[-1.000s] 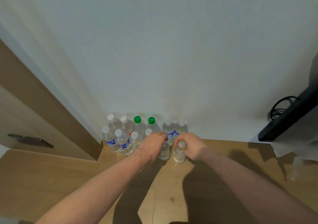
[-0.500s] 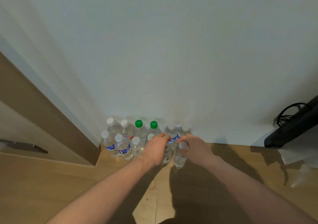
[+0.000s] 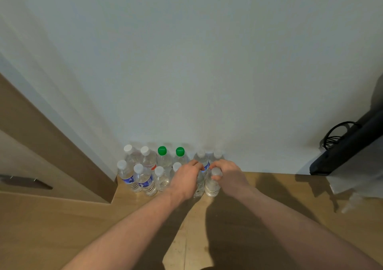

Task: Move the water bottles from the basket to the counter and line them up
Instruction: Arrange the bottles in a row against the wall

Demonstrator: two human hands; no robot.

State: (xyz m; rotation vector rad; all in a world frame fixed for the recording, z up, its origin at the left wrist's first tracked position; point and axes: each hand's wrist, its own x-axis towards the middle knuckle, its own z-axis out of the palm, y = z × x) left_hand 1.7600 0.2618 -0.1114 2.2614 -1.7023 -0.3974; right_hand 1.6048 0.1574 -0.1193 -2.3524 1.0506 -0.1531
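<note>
While both hands gripped bottles on the wooden worktop [image 3: 269,197], left hand [image 3: 185,181] wrapped one clear bottle [image 3: 199,183], right hand [image 3: 230,176] pinched another's neck [image 3: 212,186].

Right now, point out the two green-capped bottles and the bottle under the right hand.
Left green-capped bottle [image 3: 162,150], head view, on its green cap.
Right green-capped bottle [image 3: 180,151], head view, on its green cap.
Bottle under the right hand [image 3: 211,187], head view, on its clear lower body.
Right hand [image 3: 229,175], head view, on its back.
</note>
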